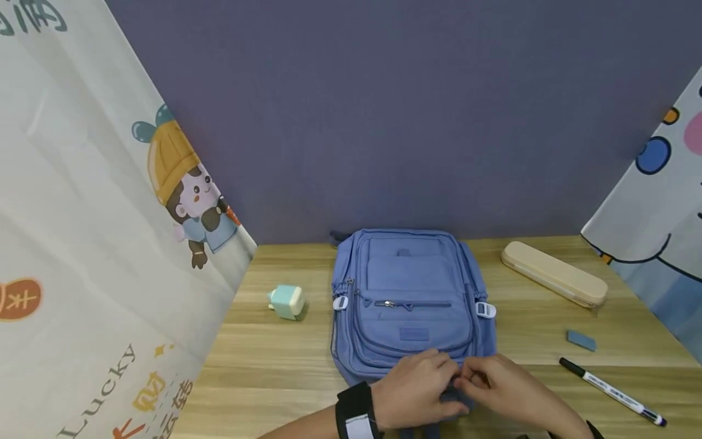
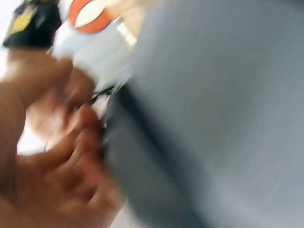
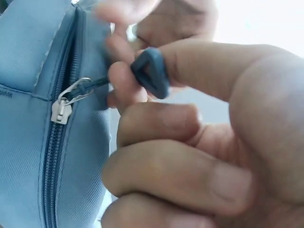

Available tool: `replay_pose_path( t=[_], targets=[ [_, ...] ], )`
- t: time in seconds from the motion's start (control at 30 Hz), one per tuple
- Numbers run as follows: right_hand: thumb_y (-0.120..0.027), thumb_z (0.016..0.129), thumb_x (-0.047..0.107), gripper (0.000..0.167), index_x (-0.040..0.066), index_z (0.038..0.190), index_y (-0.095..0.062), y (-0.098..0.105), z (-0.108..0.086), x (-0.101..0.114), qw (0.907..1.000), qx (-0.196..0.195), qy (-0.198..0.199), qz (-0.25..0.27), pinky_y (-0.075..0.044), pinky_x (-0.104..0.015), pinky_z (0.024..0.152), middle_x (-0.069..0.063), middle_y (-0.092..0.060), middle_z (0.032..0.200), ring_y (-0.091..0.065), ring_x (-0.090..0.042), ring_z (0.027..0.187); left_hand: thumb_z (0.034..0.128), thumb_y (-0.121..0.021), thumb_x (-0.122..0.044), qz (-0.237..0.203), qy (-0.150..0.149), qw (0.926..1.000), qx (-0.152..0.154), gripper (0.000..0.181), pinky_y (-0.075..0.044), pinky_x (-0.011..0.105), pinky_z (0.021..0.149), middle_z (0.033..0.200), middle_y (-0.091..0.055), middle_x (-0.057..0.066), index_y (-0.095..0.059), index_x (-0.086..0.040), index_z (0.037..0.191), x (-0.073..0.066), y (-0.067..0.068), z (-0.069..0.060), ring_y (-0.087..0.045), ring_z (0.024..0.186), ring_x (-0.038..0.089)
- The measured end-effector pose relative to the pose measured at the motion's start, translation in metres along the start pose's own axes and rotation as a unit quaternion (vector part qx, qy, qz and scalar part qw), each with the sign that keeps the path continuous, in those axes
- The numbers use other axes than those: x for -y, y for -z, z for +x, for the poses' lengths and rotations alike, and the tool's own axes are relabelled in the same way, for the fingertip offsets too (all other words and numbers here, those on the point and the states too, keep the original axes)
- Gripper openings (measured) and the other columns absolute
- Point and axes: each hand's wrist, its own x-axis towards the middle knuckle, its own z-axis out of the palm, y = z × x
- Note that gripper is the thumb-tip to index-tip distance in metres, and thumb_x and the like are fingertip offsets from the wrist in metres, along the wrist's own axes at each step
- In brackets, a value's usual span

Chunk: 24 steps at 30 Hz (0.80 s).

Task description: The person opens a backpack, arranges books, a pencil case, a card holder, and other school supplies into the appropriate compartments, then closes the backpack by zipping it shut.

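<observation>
A blue backpack (image 1: 414,274) lies on its back on the wooden table, its lower edge toward me. My right hand (image 1: 510,387) is at its lower right and pinches a blue triangular zipper pull (image 3: 151,72) between thumb and forefinger. The pull's cord runs taut to a silver slider (image 3: 61,110); the zipper teeth are parted on one side of it. Beside the right hand, my left hand (image 1: 419,387) is at the bag's lower edge with bent fingers. Blur in the left wrist view hides whether those fingers grip the fabric or only touch it.
A beige pencil case (image 1: 554,274), a small blue eraser (image 1: 581,340) and a black-and-white marker (image 1: 613,391) lie to the right. Left of the bag stands a small mint-and-cream object (image 1: 287,302). Printed cloths (image 1: 99,201) flank the table, with a dark panel (image 1: 384,122) behind.
</observation>
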Motion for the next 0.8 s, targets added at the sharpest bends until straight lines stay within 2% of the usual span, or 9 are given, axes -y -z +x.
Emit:
replay_pose_path(
  t=[0.1, 0.2, 0.27, 0.33, 0.43, 0.5, 0.57, 0.73, 0.8],
  targets=[
    [-0.062, 0.108, 0.01, 0.018, 0.016, 0.092, -0.068, 0.0, -0.001, -0.002, 0.9997, -0.005, 0.015, 0.017, -0.038, -0.02, 0.046, 0.01, -0.052, 0.064, -0.04, 0.009, 0.056, 0.101, -0.074, -0.041, 0.01, 0.023, 0.9989, -0.04, 0.019, -0.031, 0.005, 0.06, 0.084, -0.06, -0.014, -0.068, -0.023, 0.1, -0.005, -0.015, -0.001, -0.04, 0.071, -0.007],
    [-0.06, 0.108, 0.008, 0.017, 0.016, 0.099, -0.072, 0.005, -0.003, -0.004, 0.999, -0.011, 0.037, 0.024, -0.041, -0.02, 0.048, 0.005, -0.059, 0.068, -0.043, 0.009, 0.059, 0.1019, -0.074, -0.029, 0.01, 0.036, 0.9976, -0.058, 0.013, -0.031, 0.006, 0.059, 0.08, -0.06, -0.013, -0.067, -0.023, 0.092, -0.005, -0.021, 0.002, -0.041, 0.069, -0.006],
    [-0.062, 0.107, 0.006, 0.018, 0.018, 0.103, -0.074, 0.011, -0.006, -0.006, 0.998, -0.034, 0.053, 0.009, -0.043, -0.021, 0.049, 0.004, -0.062, 0.072, -0.046, 0.007, 0.06, 0.0999, -0.075, -0.026, 0.013, 0.038, 0.9973, -0.061, 0.012, -0.031, 0.006, 0.059, 0.081, -0.059, -0.014, -0.067, -0.024, 0.091, -0.006, -0.024, 0.002, -0.042, 0.07, -0.006],
    [-0.069, 0.102, 0.006, 0.017, 0.021, 0.105, -0.074, 0.018, -0.01, -0.009, 0.9944, -0.07, 0.07, -0.037, -0.043, -0.021, 0.051, 0.006, -0.064, 0.079, -0.049, 0.005, 0.064, 0.0979, -0.077, -0.025, 0.009, 0.036, 0.9972, -0.064, 0.01, -0.031, 0.006, 0.058, 0.082, -0.059, -0.014, -0.068, -0.025, 0.092, -0.006, -0.026, 0.002, -0.042, 0.071, -0.006],
    [-0.085, 0.088, 0.011, 0.03, 0.028, 0.109, -0.072, 0.021, -0.011, -0.017, 0.9802, -0.107, 0.093, -0.138, -0.048, -0.024, 0.06, 0.01, -0.066, 0.095, -0.057, -0.001, 0.078, 0.096, -0.079, -0.026, 0.009, 0.03, 0.9972, -0.068, 0.011, -0.029, 0.006, 0.058, 0.085, -0.058, -0.014, -0.068, -0.026, 0.095, -0.007, -0.029, 0.0, -0.04, 0.072, -0.005],
    [-0.092, 0.079, 0.015, 0.043, 0.032, 0.112, -0.07, 0.018, -0.008, -0.023, 0.9673, -0.111, 0.111, -0.199, -0.05, -0.026, 0.067, 0.013, -0.066, 0.105, -0.058, -0.003, 0.089, 0.0964, -0.078, -0.026, 0.006, 0.028, 0.9969, -0.074, 0.011, -0.028, 0.006, 0.059, 0.085, -0.058, -0.014, -0.068, -0.026, 0.095, -0.008, -0.031, -0.001, -0.038, 0.072, -0.005],
    [-0.096, 0.073, 0.017, 0.049, 0.033, 0.11, -0.068, 0.012, -0.004, -0.029, 0.957, -0.111, 0.127, -0.236, -0.051, -0.027, 0.072, 0.015, -0.065, 0.105, -0.058, -0.005, 0.093, 0.0959, -0.079, -0.025, 0.004, 0.026, 0.9964, -0.081, 0.012, -0.028, 0.006, 0.06, 0.084, -0.058, -0.015, -0.067, -0.026, 0.094, -0.008, -0.032, -0.003, -0.037, 0.071, -0.005],
    [-0.098, 0.066, 0.011, 0.047, 0.03, 0.095, -0.066, 0.003, 0.003, -0.039, 0.9432, -0.164, 0.139, -0.253, -0.048, -0.023, 0.067, 0.017, -0.061, 0.091, -0.054, -0.003, 0.083, 0.0897, -0.081, -0.022, -0.004, 0.024, 0.9932, -0.114, 0.019, -0.026, 0.005, 0.061, 0.079, -0.056, -0.018, -0.063, -0.025, 0.087, -0.007, -0.035, -0.007, -0.034, 0.069, -0.006],
    [-0.097, 0.065, 0.01, 0.047, 0.031, 0.092, -0.065, 0.003, 0.003, -0.04, 0.9446, -0.17, 0.133, -0.247, -0.047, -0.023, 0.066, 0.018, -0.06, 0.089, -0.053, -0.003, 0.081, 0.0876, -0.082, -0.021, -0.006, 0.026, 0.9916, -0.126, 0.022, -0.026, 0.005, 0.062, 0.077, -0.054, -0.018, -0.061, -0.025, 0.085, -0.007, -0.036, -0.011, -0.033, 0.069, -0.006]
  ],
)
